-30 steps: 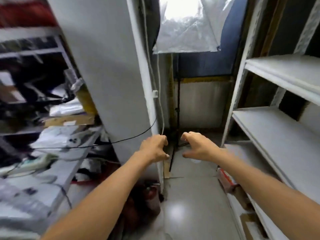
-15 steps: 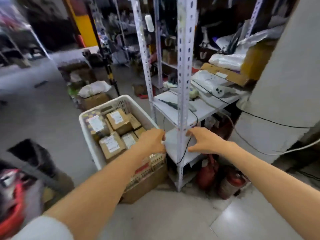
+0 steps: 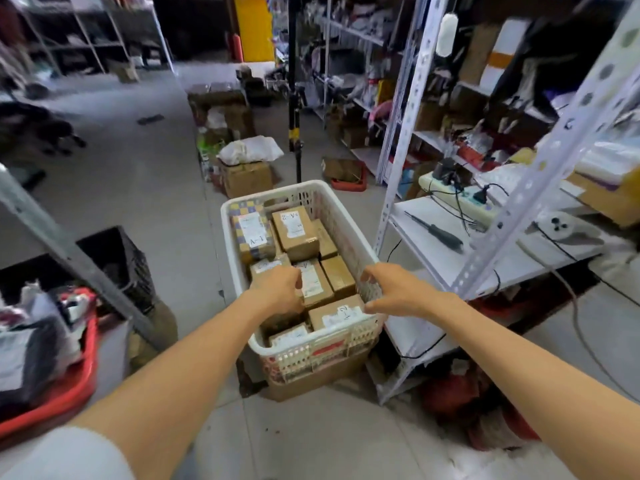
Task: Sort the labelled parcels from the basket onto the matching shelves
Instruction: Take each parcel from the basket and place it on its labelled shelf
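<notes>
basket (image 3: 343, 230) full of labelled parcels (image 3: 294, 230) | left hand (image 3: 277, 289) over parcels | right hand (image 3: 391, 289) at right rim | shelf (image 3: 450, 265) beside

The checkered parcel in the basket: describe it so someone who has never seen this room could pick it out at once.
Find the white plastic basket beside the white metal rack. Look in its far left corner for the parcel. Its neighbours are plain brown cardboard; this one alone shows purple-and-yellow checks around its label, marked A-1.
</notes>
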Tool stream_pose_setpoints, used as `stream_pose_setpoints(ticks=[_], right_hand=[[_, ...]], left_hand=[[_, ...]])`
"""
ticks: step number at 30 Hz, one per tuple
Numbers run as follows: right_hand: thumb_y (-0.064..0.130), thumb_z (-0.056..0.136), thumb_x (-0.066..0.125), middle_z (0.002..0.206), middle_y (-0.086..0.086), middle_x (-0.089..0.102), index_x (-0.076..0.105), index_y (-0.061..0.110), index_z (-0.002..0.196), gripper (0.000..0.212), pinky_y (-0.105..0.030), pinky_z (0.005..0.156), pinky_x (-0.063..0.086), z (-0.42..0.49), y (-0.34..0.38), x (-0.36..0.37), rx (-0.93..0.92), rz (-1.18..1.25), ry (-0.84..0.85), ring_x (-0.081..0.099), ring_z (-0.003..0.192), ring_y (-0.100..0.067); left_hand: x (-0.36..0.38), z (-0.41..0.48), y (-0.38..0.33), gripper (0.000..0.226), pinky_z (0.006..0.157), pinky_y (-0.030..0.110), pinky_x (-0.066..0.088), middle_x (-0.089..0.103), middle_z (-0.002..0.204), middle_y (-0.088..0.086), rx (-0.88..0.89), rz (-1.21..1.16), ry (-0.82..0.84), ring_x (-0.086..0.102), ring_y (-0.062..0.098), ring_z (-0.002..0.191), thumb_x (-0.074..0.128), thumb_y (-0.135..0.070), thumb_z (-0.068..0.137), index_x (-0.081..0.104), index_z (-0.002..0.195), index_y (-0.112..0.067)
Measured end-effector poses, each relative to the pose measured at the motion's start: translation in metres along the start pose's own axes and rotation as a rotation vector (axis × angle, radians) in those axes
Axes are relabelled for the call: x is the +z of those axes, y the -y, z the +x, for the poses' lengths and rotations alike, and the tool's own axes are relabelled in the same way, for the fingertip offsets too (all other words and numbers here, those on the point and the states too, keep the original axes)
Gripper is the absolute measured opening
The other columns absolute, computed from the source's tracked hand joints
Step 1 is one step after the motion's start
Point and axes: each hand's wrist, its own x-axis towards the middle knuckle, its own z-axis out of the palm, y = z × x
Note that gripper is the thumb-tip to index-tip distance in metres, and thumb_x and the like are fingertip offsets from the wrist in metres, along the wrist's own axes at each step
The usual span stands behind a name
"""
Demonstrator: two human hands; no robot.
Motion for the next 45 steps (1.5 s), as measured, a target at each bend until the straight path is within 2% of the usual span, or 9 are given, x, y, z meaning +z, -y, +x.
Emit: stream_pose_setpoints(ticks=[5, 10, 16, 23, 33, 36, 40, 43, 45], right_hand=[[0.032, 0.081, 0.072, 0.133, -0.006, 0.051, 0.049, 0.013, 0.131, 0.058, -0.032, 0.095, 0.044, 0.049, 0.002, 0.012, 0.028, -0.011, 0.034, 0.05, 0.12, -0.021], [0.035, 0.079, 0.073, 0.126, -0.003, 0.054, 0.05, 0.015, 0.128, 0.058, -0.028, 0.084, 0.045, 0.101, -0.006, 0.035, 0.005, -0.009, 0.085, 0.05, 0.102, -0.015], [0.03, 0.079, 0.073, 0.131, -0.005, 0.054, 0.049, 0.014, 0.132, 0.06, -0.035, 0.095, 0.048, 0.186, -0.024, 0.041, -0.061, -0.067, 0.199, 0.053, 0.116, -0.021], [0.03, 0.079, 0.07, 0.131, -0.009, 0.053, 0.046, 0.012, 0.133, 0.061, -0.036, 0.092, 0.048, 0.277, -0.049, 0.049, -0.096, -0.072, 0.341, 0.052, 0.117, -0.024], [0.027, 0.079, 0.072, 0.13, -0.014, 0.049, 0.044, 0.01, 0.132, 0.063, -0.04, 0.096, 0.045, 0.302, -0.124, 0.159, 0.036, -0.104, 0.64, 0.048, 0.119, -0.03], [0.025, 0.08, 0.07, 0.134, -0.015, 0.04, 0.038, 0.011, 0.134, 0.064, -0.039, 0.097, 0.042, 0.304, -0.149, 0.197, 0.123, -0.072, 0.636, 0.041, 0.123, -0.031], [0.032, 0.074, 0.078, 0.141, -0.018, 0.03, 0.023, 0.009, 0.144, 0.092, -0.04, 0.101, 0.036, 0.309, -0.17, 0.234, 0.057, -0.207, 0.617, 0.031, 0.129, -0.035], [0.028, 0.074, 0.078, 0.154, -0.03, 0.003, -0.002, 0.008, 0.151, 0.113, -0.043, 0.116, 0.018, 0.314, -0.178, 0.256, -0.074, -0.401, 0.638, 0.006, 0.143, -0.042], [0.022, 0.077, 0.075, 0.154, -0.031, -0.015, -0.019, 0.009, 0.149, 0.119, -0.048, 0.119, 0.007, 0.316, -0.181, 0.269, -0.119, -0.48, 0.664, -0.01, 0.144, -0.044]], left_hand=[[0.011, 0.03, 0.034, 0.042, 0.07, 0.032, 0.043, 0.058, 0.113, 0.001, -0.015, -0.047, 0.005, 0.055, 0.022, 0.101, 0.072, -0.035, 0.077, 0.054, 0.112, -0.021], [0.031, 0.064, 0.058, 0.044, 0.077, 0.033, 0.05, 0.058, 0.113, -0.001, -0.051, -0.095, 0.068, 0.055, 0.019, 0.102, 0.074, -0.034, 0.078, 0.055, 0.115, -0.019], [0.04, 0.108, 0.087, 0.045, 0.085, 0.036, 0.052, 0.058, 0.114, 0.0, -0.15, -0.194, 0.109, 0.058, 0.02, 0.1, 0.075, -0.032, 0.077, 0.055, 0.115, -0.02], [0.043, 0.162, 0.112, 0.043, 0.084, 0.038, 0.052, 0.061, 0.11, 0.001, -0.3, -0.257, 0.164, 0.058, 0.019, 0.097, 0.074, -0.031, 0.077, 0.056, 0.114, -0.019], [0.144, 0.213, 0.089, 0.042, 0.085, 0.039, 0.052, 0.063, 0.109, 0.0, -0.333, -0.431, 0.395, 0.06, 0.021, 0.1, 0.075, -0.031, 0.075, 0.059, 0.112, -0.021], [0.185, 0.229, 0.088, 0.04, 0.086, 0.038, 0.052, 0.062, 0.11, 0.0, -0.351, -0.478, 0.462, 0.06, 0.022, 0.101, 0.074, -0.032, 0.074, 0.058, 0.11, -0.023], [0.228, 0.25, 0.082, 0.053, 0.082, 0.034, 0.051, 0.06, 0.111, 0.003, -0.427, -0.57, 0.487, 0.059, 0.024, 0.102, 0.076, -0.029, 0.074, 0.052, 0.12, -0.015], [0.252, 0.266, 0.075, 0.063, 0.084, 0.035, 0.051, 0.057, 0.118, 0.008, -0.466, -0.611, 0.489, 0.056, 0.025, 0.106, 0.077, -0.024, 0.075, 0.046, 0.127, -0.01], [0.265, 0.272, 0.073, 0.064, 0.082, 0.032, 0.048, 0.057, 0.119, 0.01, -0.478, -0.654, 0.498, 0.056, 0.026, 0.106, 0.077, -0.021, 0.075, 0.044, 0.129, -0.011]])
